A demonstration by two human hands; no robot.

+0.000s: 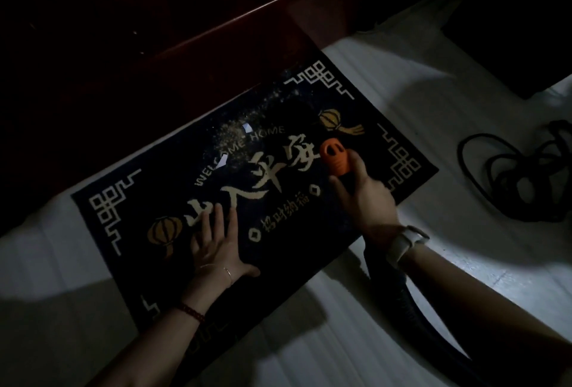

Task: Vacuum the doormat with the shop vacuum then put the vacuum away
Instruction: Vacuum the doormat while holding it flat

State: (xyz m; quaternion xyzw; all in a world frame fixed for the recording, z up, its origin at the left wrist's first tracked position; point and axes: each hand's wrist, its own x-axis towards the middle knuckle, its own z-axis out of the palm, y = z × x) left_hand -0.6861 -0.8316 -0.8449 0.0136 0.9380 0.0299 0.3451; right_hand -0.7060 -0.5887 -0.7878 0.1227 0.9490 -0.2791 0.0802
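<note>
**Work the nozzle up into the grit while the mat stays pinned**

Your right hand [360,191] has its grip clenched around the orange nozzle [334,156], whose open end faces up the doormat [356,219] towards the dark wooden door [154,31]. The black hose [399,287] trails back under your forearm to the lower right. Your left hand [213,244] grasps nothing: it lies flat with fingers spread on the mat's near half, holding it down.

The dirt sits ahead of the nozzle: a pale scatter of grit [238,136] across the "WELCOME HOME" lettering, with two small white scraps [247,127] in it. The light is poor, so I cannot be sure the nozzle mouth is touching the pile; it looks slightly raised.

Lower the mouth until it meets the pile, then draw it in slow, overlapping strokes through the scatter. Keep the flat palm pressing so suction does not lift the mat. Take the scraps squarely, since they may cling across the opening. Mind the coiled black cord [520,176] on the white floor [464,145] to your right; the vacuum body is out of view
</note>
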